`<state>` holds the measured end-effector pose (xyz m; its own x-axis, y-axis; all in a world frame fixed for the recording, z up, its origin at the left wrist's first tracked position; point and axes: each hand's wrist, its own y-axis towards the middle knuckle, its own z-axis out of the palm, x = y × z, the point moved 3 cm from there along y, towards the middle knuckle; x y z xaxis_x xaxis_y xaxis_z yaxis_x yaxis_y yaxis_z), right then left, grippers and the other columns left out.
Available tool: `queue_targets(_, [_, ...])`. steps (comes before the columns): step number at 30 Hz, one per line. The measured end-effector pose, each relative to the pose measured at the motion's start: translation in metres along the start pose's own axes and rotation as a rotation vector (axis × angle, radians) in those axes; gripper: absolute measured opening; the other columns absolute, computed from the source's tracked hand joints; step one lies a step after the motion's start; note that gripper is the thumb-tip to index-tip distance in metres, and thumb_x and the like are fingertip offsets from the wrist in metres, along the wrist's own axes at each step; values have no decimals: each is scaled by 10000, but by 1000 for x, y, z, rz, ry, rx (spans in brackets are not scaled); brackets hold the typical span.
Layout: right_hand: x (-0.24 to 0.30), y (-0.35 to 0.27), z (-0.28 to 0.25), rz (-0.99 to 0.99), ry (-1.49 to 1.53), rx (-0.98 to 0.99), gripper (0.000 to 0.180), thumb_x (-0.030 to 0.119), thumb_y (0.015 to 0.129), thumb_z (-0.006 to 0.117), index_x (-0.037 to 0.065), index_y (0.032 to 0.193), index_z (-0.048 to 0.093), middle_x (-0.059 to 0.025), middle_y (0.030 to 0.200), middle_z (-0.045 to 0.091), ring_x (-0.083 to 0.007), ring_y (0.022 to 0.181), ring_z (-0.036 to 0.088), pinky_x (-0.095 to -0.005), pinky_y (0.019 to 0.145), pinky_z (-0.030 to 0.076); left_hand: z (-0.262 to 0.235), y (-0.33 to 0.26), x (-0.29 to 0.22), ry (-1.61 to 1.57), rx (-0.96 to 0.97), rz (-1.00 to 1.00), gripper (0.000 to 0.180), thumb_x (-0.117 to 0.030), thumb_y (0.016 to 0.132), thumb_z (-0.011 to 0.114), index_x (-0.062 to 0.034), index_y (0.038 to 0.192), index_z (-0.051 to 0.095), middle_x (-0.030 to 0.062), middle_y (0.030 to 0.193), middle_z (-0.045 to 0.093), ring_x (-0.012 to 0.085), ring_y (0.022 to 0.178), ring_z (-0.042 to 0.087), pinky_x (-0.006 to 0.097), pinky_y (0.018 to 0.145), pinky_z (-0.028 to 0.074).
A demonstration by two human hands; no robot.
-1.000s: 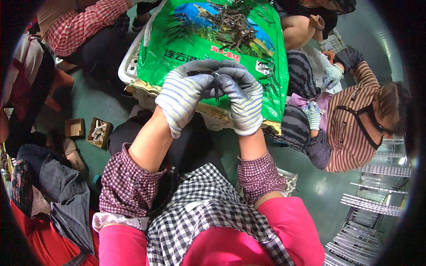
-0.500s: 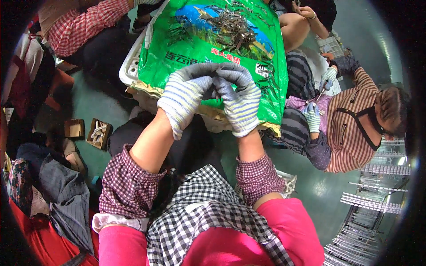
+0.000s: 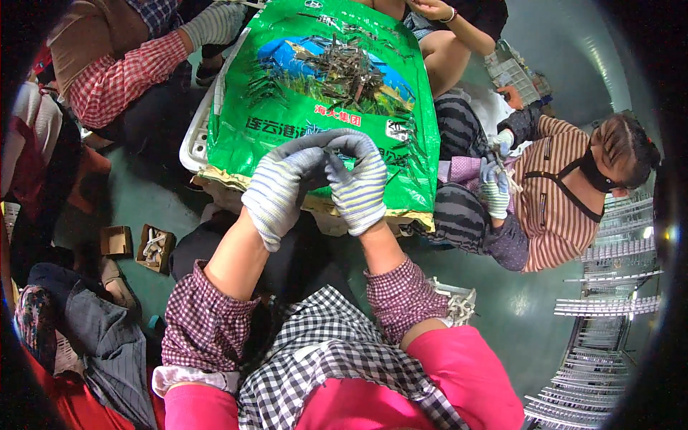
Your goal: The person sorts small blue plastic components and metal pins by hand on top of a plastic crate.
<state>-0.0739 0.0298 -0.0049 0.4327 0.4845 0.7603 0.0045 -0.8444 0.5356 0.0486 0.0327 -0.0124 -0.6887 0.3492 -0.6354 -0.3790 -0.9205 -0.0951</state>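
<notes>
Dark, thin strips [image 3: 347, 75] are lying in a loose heap on the printed middle of a green sack [image 3: 412, 190], with stray ones sitting toward its left and right sides; the sack is covering a white crate [image 3: 192, 148]. The left hand [image 3: 279, 186] and the right hand [image 3: 358, 190], both wearing striped gloves with grey fingers, are hovering over the sack's near edge. Their fingers are curling inward, the tips coming close together from both sides, but the gloves are hiding the gap, so I cannot tell whether they are pinching a strip. Judging by their slender look, the strips are probably weighing next to nothing and staying fairly stiff, perhaps snapping if bent sharply. Some are catching the light, which is suggesting a smooth face that could be slipping under cloth; the glossy sack is likely offering little grip beneath them too. Because they are tangling crosswise, lifting one by a protruding end is looking easiest, then supporting it near both ends with light fingertip pressure.
</notes>
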Motion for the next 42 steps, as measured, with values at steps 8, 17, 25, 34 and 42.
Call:
queue_targets(8, [-2,3,-1,114,96,93,247,-41,748,601,8,990,602,-72,930,610,-140,845,573,-275,779,464,13,-9,-2,347,-125,209,317,-73,817,594,-1,1122,551,30,929,599,78,818,545,222,733,457])
queue_targets(17, [10,36,-25,-2,34,149,162,-33,750,626,28,901,636,-72,815,646,-125,743,599,-276,689,492,15,-20,-15,381,-120,267,696,-171,829,604,-31,1376,197,111,1130,529,155,948,542,275,812,462])
queue_targets(25, [-135,161,-140,292,-1110,429,209,202,764,650,72,927,648,-136,875,656,-274,804,624,-368,742,470,10,-6,-16,387,-118,136,691,-201,835,600,-25,1369,199,124,1071,562,178,907,581,260,778,468])
queue_targets(34, [-138,181,-126,213,-1524,712,238,258,782,609,103,959,641,-163,959,630,-314,877,606,-400,785,471,16,0,-21,410,-105,94,606,-219,845,583,-11,1333,290,108,1031,583,166,887,585,250,756,463])
queue_targets(42, [-95,135,-31,245,-1166,778,367,423,748,584,123,946,660,-174,963,627,-310,911,603,-399,813,469,15,-3,-20,436,-33,85,451,-204,842,596,-2,1222,461,61,985,590,109,818,555,222,736,439])
